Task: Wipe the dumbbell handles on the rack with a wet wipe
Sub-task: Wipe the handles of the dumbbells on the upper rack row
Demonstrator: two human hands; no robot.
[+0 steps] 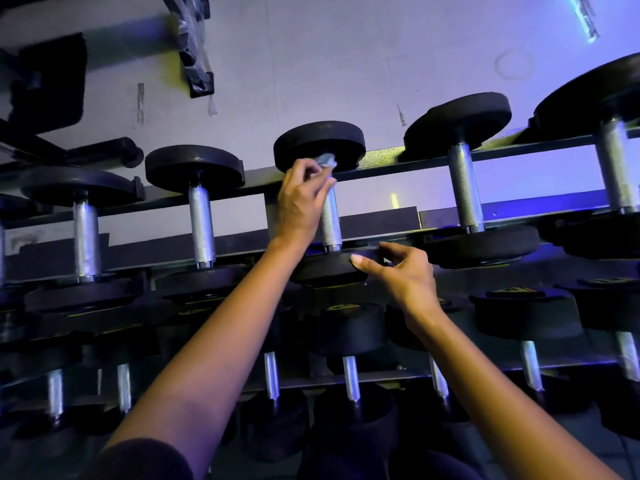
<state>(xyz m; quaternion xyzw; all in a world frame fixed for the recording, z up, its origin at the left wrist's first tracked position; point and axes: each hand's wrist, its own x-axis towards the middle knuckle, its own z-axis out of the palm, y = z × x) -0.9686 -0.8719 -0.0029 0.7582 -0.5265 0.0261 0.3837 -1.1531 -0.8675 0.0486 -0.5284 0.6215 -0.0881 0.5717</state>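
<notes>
Head view: my left grip (301, 199) pinches the wipe (326, 161) at the far end of the middle handle (330, 216) on the top row of the rack (381, 161). My right grip (405, 271) clasps its near weight (325, 269). The other handles (464, 185) probably remain.

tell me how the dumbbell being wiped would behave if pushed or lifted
The dumbbell is probably heavy for its size: thick, solid-looking heads. Round heads may roll on the rack; the right hand holds the near one.
</notes>
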